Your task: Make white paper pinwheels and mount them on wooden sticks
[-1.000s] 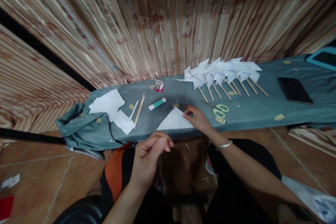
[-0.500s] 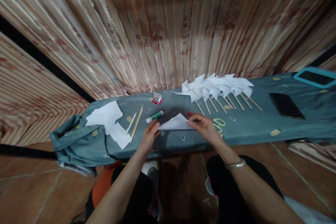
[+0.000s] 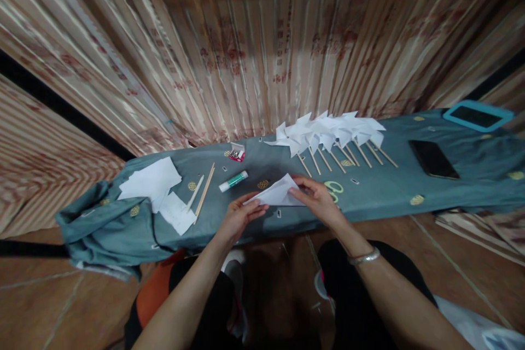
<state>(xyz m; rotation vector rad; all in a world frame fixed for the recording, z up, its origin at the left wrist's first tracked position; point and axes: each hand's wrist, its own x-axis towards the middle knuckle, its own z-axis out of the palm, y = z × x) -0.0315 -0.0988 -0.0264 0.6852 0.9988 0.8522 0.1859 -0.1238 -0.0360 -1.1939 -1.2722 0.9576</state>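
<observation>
A white sheet of paper, folded into a triangle, is held just over the near part of the cloth-covered table. Its left corner sits between the thumb and fingers of my left hand. My right hand pinches the right side, thumb on top and fingers behind. Beyond my left hand lies a green and white glue stick. Close to my right fingers are scissors with light green handles, their blades hidden from view.
Paper pinwheels on wooden sticks lie in a row at the back. Left are paper sheets, a white pencil, wooden sticks and a small red box. Right are a black phone and a blue-framed tablet.
The folded paper has tilted, its peak now nearer my right hand. My left fingers have slid further under its left corner. The view has shifted slightly, uncovering more of the scissors' handles.
</observation>
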